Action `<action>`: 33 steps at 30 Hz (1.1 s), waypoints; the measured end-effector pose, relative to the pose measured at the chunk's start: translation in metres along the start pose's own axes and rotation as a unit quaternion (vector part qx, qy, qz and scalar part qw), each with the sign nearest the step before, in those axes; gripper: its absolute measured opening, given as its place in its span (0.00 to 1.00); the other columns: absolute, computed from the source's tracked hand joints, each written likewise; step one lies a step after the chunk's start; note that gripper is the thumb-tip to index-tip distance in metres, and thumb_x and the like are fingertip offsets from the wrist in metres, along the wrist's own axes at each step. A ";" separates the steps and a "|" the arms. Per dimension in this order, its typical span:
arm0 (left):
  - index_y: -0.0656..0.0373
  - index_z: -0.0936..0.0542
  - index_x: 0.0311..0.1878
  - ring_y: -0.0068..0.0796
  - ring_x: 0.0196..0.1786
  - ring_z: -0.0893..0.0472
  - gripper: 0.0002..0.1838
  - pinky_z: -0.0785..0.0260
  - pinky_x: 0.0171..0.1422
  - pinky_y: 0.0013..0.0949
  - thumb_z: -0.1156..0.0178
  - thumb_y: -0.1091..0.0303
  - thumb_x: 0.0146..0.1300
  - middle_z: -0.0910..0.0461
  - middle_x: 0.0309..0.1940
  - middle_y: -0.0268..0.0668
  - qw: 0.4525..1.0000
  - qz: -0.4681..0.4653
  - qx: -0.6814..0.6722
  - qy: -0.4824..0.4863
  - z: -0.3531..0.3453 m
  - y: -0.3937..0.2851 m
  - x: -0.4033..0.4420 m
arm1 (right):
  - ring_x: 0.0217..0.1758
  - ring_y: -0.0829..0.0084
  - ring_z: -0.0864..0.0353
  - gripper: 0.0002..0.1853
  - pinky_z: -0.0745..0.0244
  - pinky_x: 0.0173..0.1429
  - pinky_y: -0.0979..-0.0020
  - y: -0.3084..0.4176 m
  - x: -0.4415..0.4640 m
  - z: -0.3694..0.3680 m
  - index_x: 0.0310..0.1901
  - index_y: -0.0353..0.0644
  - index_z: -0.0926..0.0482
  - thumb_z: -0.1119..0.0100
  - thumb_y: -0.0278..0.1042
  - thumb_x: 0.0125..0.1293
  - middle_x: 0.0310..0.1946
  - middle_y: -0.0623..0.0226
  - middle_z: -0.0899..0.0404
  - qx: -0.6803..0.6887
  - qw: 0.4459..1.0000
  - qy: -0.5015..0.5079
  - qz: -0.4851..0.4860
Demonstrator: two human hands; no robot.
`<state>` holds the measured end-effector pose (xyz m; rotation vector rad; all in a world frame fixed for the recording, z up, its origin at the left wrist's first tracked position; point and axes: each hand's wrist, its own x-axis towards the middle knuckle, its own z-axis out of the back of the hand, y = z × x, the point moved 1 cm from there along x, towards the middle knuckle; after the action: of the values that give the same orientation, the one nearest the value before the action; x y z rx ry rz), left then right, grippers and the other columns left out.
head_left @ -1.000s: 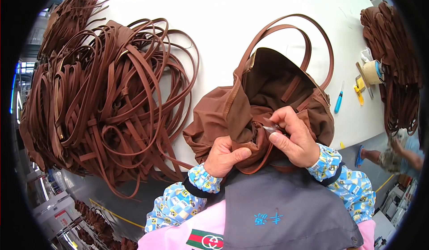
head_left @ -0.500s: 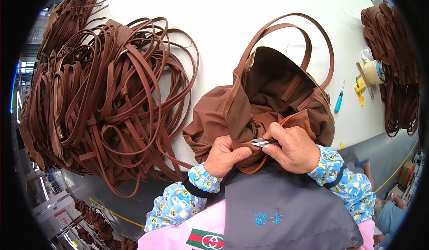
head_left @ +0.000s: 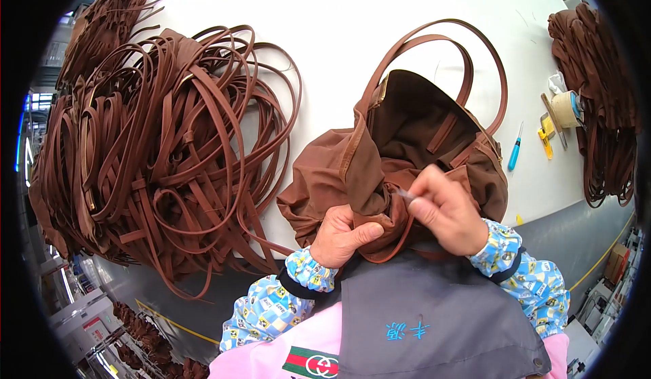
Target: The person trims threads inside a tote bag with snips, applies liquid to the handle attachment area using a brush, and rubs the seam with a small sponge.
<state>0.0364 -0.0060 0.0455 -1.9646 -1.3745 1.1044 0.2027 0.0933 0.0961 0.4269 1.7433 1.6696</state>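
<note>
Clearly, the brown bag (head_left: 319, 165) is slumping at the near edge of the white table (head_left: 325, 13), its handles (head_left: 502, 84) arching stiffly. The left hand (head_left: 341, 236) is clamping gathered cloth between thumb and fingers; the right hand (head_left: 453, 213) is pinching a small, blurred tool (head_left: 407, 194). The cloth is looking light and pliant, the seamed rim (head_left: 349, 155) probably offering a firmer hold.
</note>
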 end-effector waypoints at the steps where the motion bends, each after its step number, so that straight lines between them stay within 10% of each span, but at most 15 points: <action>1: 0.65 0.21 0.40 0.18 0.39 0.26 0.11 0.34 0.48 0.23 0.40 0.67 0.58 0.21 0.35 0.31 1.000 -0.008 0.016 -0.002 0.000 0.000 0.000 | 0.25 0.89 0.41 0.06 0.42 0.27 0.84 0.000 0.000 0.002 0.36 0.39 0.36 0.53 0.31 0.66 0.22 0.78 0.36 0.090 0.996 -0.014 -0.024; 8: 0.65 0.21 0.40 0.17 0.39 0.26 0.11 0.34 0.47 0.24 0.39 0.67 0.58 0.21 0.34 0.31 0.999 -0.025 0.041 -0.012 -0.003 0.000 0.000 | 0.24 0.88 0.37 0.09 0.39 0.26 0.83 0.006 0.007 -0.001 0.36 0.38 0.35 0.47 0.33 0.63 0.22 0.75 0.32 0.152 0.988 -0.032 -0.019; 10: 0.65 0.21 0.41 0.16 0.37 0.27 0.11 0.33 0.45 0.23 0.40 0.68 0.58 0.21 0.34 0.30 0.999 0.002 0.034 -0.026 -0.006 -0.001 -0.001 | 0.24 0.87 0.39 0.08 0.41 0.26 0.82 0.007 0.008 -0.006 0.33 0.39 0.33 0.43 0.30 0.59 0.21 0.76 0.34 -0.077 0.996 0.036 -0.003; 17: 0.66 0.21 0.36 0.14 0.31 0.26 0.09 0.33 0.36 0.21 0.38 0.70 0.56 0.21 0.28 0.30 0.983 0.038 0.177 -0.042 -0.008 -0.027 -0.003 | 0.21 0.59 0.25 0.08 0.33 0.26 0.65 -0.005 0.015 -0.012 0.29 0.38 0.30 0.42 0.30 0.56 0.18 0.58 0.26 -0.154 0.988 0.018 0.023; 20: 0.66 0.21 0.31 0.14 0.25 0.27 0.07 0.33 0.30 0.21 0.37 0.72 0.53 0.22 0.21 0.32 0.876 0.077 0.475 -0.046 0.001 -0.066 -0.009 | 0.20 0.64 0.28 0.07 0.34 0.26 0.68 -0.014 0.018 -0.006 0.29 0.36 0.31 0.44 0.28 0.57 0.17 0.59 0.29 -0.093 0.995 0.005 0.045; 26: 0.65 0.23 0.35 0.14 0.26 0.28 0.10 0.34 0.30 0.18 0.35 0.75 0.50 0.24 0.25 0.33 0.888 -0.111 0.430 -0.120 -0.012 -0.110 0.003 | 0.19 0.71 0.33 0.08 0.36 0.26 0.72 -0.020 0.019 -0.004 0.28 0.36 0.32 0.45 0.29 0.58 0.17 0.62 0.31 -0.067 0.997 0.010 0.045; 33: 0.65 0.24 0.34 0.12 0.29 0.28 0.07 0.35 0.33 0.17 0.38 0.74 0.53 0.25 0.26 0.28 0.935 -0.049 0.309 -0.165 0.001 -0.072 -0.008 | 0.26 0.84 0.38 0.07 0.39 0.29 0.78 -0.025 0.015 -0.001 0.28 0.37 0.33 0.45 0.28 0.60 0.21 0.74 0.34 -0.007 1.000 0.020 0.010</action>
<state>-0.0031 0.0131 0.1025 -1.2859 -1.0741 1.6299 0.1965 0.0996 0.0682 0.4070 1.7599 1.7143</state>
